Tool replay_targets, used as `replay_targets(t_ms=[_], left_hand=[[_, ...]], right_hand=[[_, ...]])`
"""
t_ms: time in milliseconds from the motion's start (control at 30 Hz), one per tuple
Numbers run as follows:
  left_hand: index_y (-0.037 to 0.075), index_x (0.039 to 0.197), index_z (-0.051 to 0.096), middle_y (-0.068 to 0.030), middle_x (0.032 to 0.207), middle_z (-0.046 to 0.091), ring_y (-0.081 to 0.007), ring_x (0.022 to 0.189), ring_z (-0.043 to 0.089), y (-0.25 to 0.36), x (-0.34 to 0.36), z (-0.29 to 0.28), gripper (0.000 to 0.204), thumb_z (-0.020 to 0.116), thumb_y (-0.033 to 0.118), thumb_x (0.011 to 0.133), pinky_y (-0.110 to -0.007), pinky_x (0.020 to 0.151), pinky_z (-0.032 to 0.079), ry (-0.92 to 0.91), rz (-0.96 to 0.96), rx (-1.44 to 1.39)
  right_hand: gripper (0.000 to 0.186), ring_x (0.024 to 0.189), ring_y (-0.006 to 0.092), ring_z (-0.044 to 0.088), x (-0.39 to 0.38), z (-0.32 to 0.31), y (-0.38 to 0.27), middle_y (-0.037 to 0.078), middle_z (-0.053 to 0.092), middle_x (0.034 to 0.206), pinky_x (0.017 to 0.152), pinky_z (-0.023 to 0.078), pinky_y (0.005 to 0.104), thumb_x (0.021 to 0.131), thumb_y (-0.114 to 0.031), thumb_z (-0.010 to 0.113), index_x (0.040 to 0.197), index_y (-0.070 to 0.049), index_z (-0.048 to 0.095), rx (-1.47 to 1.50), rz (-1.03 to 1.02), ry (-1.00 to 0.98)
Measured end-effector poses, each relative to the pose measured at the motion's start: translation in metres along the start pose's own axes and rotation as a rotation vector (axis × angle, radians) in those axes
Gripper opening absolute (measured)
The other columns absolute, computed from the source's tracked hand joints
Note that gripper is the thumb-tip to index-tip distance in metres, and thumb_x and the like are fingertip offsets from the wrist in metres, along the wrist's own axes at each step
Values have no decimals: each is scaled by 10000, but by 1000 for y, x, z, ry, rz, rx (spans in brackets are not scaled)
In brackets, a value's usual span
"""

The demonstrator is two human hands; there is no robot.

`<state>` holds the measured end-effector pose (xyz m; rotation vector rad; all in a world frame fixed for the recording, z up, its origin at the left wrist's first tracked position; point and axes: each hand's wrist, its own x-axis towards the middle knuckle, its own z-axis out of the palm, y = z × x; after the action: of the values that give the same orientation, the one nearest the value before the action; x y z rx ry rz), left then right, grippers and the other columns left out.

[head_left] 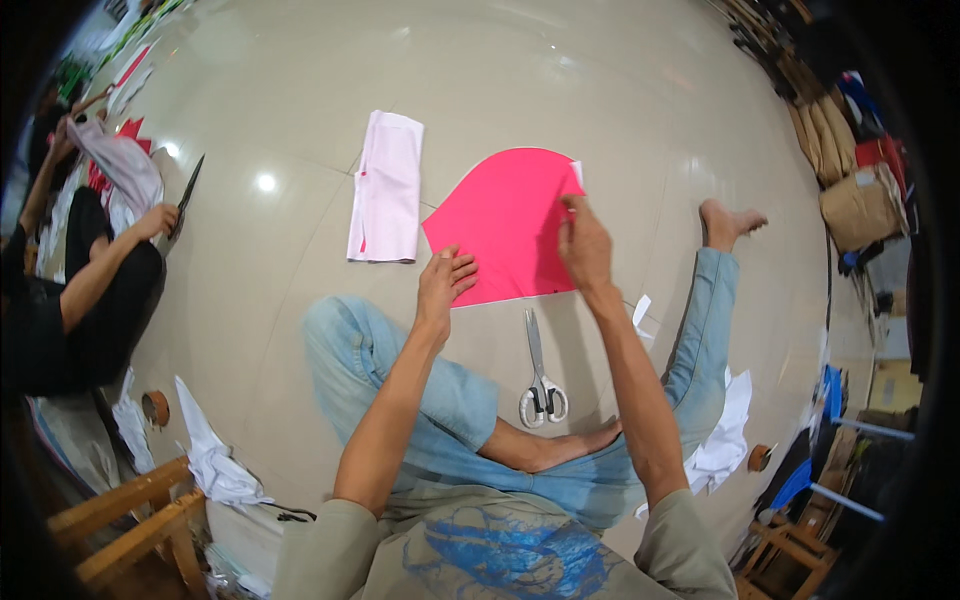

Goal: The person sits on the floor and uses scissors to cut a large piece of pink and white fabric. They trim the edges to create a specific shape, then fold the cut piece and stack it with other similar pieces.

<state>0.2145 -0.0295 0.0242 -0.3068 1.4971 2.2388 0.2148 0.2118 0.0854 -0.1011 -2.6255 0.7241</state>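
Observation:
A bright pink cut fabric piece (510, 225) with a curved far edge and thin white borders lies on the floor before me. My left hand (445, 285) rests on its near left corner, fingers spread a little. At the right side my right hand (587, 240) pinches the edge of the piece, close to a small white strip (577, 172). Scissors (538, 375) with white-wrapped handles lie between the cloth and my folded leg. To the left is a folded pale pink cloth stack (387, 190) with bits of bright pink showing.
At the left a co-worker (75, 290) sits holding dark scissors (190, 185) and pale cloth (120, 165). White scraps (722, 430) lie beside my right leg, with more white cloth (215, 460) at lower left. A wooden frame (130, 520) and a brown package (862, 208) stand near the sides.

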Motion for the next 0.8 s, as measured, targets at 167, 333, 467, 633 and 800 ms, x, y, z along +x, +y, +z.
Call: replay_targets(t_ms=[167, 333, 467, 633, 800], left_hand=[[-73, 1482, 372, -195, 1237, 618, -241, 1087, 639, 0, 0, 12, 647, 512, 402, 1066, -345, 913, 542, 62, 57, 65], [-51, 1564, 231, -244, 1485, 440, -329, 1355, 455, -10, 6, 6, 792, 612, 372, 1012, -391, 1112, 376, 186, 304, 390], [-2, 1600, 155, -281, 1555, 370, -422, 1371, 463, -10, 1, 9, 797, 620, 132, 965, -450, 1107, 412, 208, 425, 706], [37, 1586, 209, -268, 1283, 509, -450, 1130, 575, 2, -19, 23, 795, 636, 21, 917, -507, 907, 504, 329, 352, 891], [37, 1561, 276, -244, 1248, 497, -448, 1146, 555, -7, -16, 15, 753, 652, 33, 908, -512, 902, 503, 368, 445, 1127]], right_hand=[[435, 894, 327, 701, -19, 37, -84, 159, 667, 1238, 783, 560, 406, 909, -57, 643, 1334, -65, 550, 66, -91, -188], [493, 929, 284, 706, -45, 38, -98, 151, 663, 1227, 786, 553, 408, 932, -193, 684, 1375, -50, 524, 249, 229, -334], [445, 854, 264, 692, -51, 32, -57, 177, 676, 1165, 766, 542, 394, 935, -232, 694, 1306, -18, 576, 126, 284, -184], [440, 808, 275, 662, -46, 45, -13, 152, 684, 996, 751, 523, 417, 885, -377, 755, 1089, 0, 654, -72, 402, -109], [459, 792, 276, 633, -36, 53, -15, 119, 665, 864, 712, 492, 420, 832, -448, 794, 845, -9, 659, 23, 541, -170]])
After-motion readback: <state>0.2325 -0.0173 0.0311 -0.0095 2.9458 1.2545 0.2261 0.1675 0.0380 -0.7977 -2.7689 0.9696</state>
